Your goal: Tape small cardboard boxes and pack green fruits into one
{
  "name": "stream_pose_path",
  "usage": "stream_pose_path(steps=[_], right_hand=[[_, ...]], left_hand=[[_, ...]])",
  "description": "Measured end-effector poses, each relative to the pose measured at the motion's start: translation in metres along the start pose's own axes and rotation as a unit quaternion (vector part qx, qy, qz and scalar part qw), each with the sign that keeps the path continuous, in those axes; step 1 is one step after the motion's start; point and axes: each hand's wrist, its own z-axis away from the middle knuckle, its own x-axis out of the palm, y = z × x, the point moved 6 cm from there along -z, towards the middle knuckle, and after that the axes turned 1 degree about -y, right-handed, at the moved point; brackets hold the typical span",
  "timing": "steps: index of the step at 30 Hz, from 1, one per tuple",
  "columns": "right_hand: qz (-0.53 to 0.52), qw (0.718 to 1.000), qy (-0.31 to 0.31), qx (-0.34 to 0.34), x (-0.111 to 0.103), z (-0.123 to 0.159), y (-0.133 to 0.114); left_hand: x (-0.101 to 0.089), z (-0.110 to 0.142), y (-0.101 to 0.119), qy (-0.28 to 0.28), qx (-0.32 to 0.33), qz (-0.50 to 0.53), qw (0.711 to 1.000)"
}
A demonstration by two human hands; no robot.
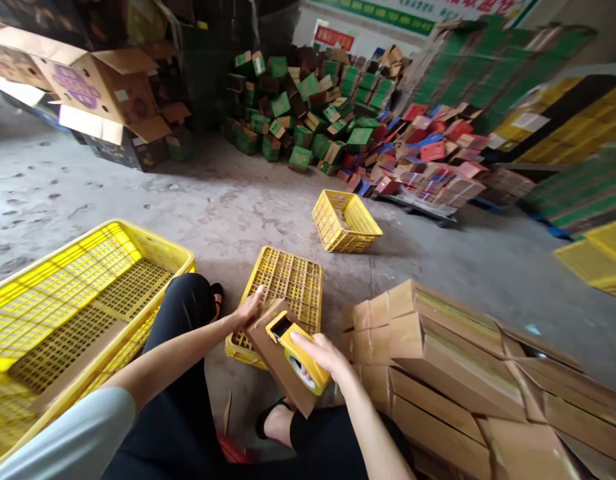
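Observation:
A closed brown cardboard box [263, 341] is propped at a slant over an upturned yellow plastic crate [288, 273]. My left hand [249, 309] grips the box at its far left end, thumb pointing up and the other fingers partly hidden. In my right hand [321, 353] is a yellow tape dispenser [290, 339], its head resting against the upper face of the box. The right fingers wrap round the dispenser's body, and a pale tape roll shows beneath them.
To my left stands a large yellow crate [158, 241] with a flat cardboard piece inside. Stacked folded cartons [458, 347] lie at my right. A smaller yellow crate [347, 223] sits ahead, with a heap of green boxes [301, 157] and red boxes [433, 151] behind.

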Motion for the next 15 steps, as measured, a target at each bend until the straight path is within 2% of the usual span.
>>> stream_pose_path(steps=[2, 4, 7, 10, 15], right_hand=[[0.017, 1.0, -0.015, 0.002, 0.015, -0.022, -0.016], [0.027, 0.999, -0.03, 0.006, 0.024, -0.039, -0.031], [0.036, 0.998, -0.052, 0.02, 0.028, -0.052, -0.041], [0.032, 0.997, -0.064, 0.029, 0.024, -0.053, -0.04], [0.02, 0.997, -0.07, 0.033, 0.022, -0.048, -0.028]], left_hand=[[-0.022, -0.001, 0.003, 0.035, -0.008, 0.021, 0.999], [-0.031, 0.002, 0.005, 0.014, -0.004, 0.031, 0.999], [-0.03, 0.013, -0.003, -0.049, -0.03, 0.066, 0.996], [-0.026, 0.027, -0.015, -0.086, -0.028, 0.088, 0.992], [-0.023, 0.044, -0.019, -0.153, 0.062, -0.046, 0.985]])
